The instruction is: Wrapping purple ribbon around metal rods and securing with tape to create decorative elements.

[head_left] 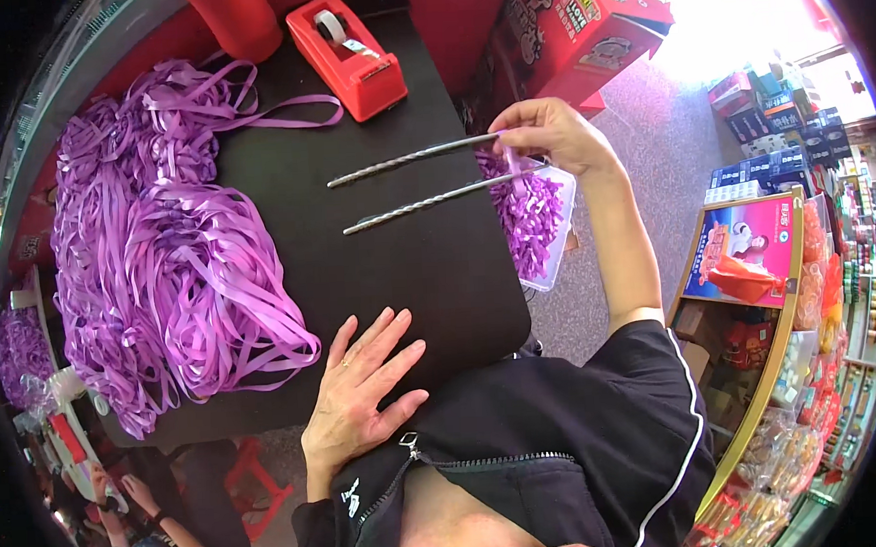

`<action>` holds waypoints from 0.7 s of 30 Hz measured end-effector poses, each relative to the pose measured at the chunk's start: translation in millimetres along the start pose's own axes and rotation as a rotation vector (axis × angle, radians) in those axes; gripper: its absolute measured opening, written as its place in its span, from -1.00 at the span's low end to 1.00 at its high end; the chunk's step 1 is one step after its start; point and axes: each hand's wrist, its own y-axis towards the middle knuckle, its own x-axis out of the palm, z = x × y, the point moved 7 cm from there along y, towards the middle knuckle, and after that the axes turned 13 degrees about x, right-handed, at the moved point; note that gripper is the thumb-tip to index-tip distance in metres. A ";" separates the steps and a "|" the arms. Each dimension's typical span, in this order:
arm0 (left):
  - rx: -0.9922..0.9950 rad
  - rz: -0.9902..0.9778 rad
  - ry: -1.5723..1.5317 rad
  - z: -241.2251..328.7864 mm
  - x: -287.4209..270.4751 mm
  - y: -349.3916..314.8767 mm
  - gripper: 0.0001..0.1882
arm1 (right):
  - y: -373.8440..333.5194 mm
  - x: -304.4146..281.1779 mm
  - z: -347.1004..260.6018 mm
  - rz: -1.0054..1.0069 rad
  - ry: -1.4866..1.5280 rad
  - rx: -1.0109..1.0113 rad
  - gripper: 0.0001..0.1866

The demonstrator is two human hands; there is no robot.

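Two slim metal rods (425, 208) with twisted, drill-bit-like lengths run side by side over the black table (389, 271). A short piece of purple ribbon (514, 165) spans their right ends. My right hand (549, 137) pinches the ribbon at the farther rod's end; whether it also grips that rod is hard to tell. Below that hand, off the table's right edge, a white plastic container (565, 231) holds many small purple ribbon pieces (528, 216). My left hand (363, 389) lies flat near the table's front edge, fingers spread, holding nothing.
A large heap of purple ribbon (178, 255) covers the table's left side. Behind stand a red tape dispenser (366, 76) and a red cylinder (236, 23). A red carton (574, 33) is at back right, a goods-filled display case (742, 290) farther right. Another person's hands (140, 494) show lower left.
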 end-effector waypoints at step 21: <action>0.062 0.206 -0.185 0.6 -10.4 -19.9 -0.61 | -40.1 -64.4 163.2 0.769 -0.382 0.202 -0.59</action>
